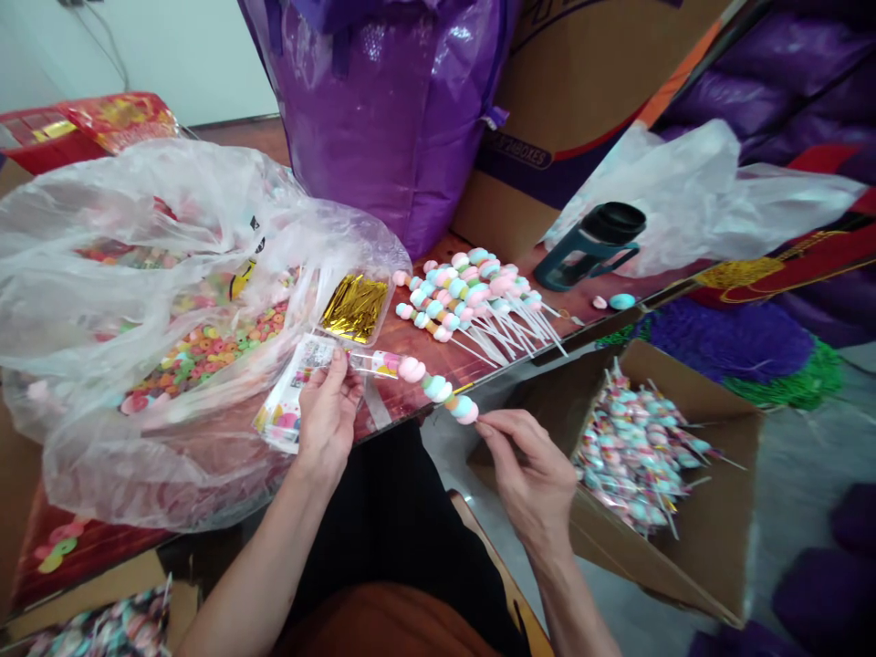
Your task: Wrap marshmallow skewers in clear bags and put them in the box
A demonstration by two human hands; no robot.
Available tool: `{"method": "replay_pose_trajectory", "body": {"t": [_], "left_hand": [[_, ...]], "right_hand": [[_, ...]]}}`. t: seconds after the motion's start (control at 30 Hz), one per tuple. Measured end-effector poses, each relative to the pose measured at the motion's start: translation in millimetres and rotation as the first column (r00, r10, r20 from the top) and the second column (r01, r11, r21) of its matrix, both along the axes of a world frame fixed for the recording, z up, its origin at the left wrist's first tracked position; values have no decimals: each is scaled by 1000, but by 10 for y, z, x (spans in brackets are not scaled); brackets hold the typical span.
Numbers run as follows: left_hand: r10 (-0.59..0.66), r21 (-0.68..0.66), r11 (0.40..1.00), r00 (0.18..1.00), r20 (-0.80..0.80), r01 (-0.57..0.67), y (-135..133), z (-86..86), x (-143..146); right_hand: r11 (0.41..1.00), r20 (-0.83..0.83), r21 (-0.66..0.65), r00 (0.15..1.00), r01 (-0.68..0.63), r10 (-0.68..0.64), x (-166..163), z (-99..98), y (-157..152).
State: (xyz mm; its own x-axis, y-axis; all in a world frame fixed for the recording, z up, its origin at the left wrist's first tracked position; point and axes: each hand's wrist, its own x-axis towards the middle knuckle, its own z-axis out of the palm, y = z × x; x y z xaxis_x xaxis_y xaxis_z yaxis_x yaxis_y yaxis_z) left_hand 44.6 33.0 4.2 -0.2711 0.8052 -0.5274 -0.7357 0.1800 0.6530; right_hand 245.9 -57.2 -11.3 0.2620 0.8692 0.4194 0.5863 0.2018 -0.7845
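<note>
My right hand [537, 470] pinches the stick end of a candy skewer [438, 390] strung with pink, white and blue marshmallow-like pieces. Between the thumb and fingers of my left hand [329, 406] is a clear printed plastic sleeve [376, 363]. The skewer's far pink end is at the mouth of this sleeve; whether it is inside I cannot tell. Under my left hand lies a stack of printed sleeves [280, 401]. Just beyond it stands a clear tray of gold twist ties [354, 308]. A pile of unwrapped candy skewers [479, 297] lies on the table past my hands.
Large clear plastic bags [164, 210] of colourful candy rings cover the table's left side. A dark bottle [589, 245] stands at the right, near two loose candies [621, 301]. Right of me, a cardboard box [732, 502] holds wrapped skewers. A purple bag [383, 119] stands behind.
</note>
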Motion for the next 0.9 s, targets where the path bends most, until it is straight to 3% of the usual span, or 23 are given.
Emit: {"method": "replay_pose_trajectory", "body": {"t": [0.1, 0.2, 0.5, 0.9], "left_hand": [[-22, 100, 995, 996, -83, 30, -21, -9, 23], [-13, 165, 985, 982, -189, 45, -34, -16, 52], [-170, 201, 954, 956, -239, 220, -99, -34, 115], [-330, 135, 923, 922, -202, 360, -182, -61, 144]], "right_hand": [[999, 146, 26, 989, -27, 23, 68, 30, -3], [996, 183, 47, 981, -72, 62, 87, 50, 6], [986, -32, -62, 988, -153, 151, -129, -14, 79], [976, -62, 12, 974, -220, 220, -444, -8, 139]]}}
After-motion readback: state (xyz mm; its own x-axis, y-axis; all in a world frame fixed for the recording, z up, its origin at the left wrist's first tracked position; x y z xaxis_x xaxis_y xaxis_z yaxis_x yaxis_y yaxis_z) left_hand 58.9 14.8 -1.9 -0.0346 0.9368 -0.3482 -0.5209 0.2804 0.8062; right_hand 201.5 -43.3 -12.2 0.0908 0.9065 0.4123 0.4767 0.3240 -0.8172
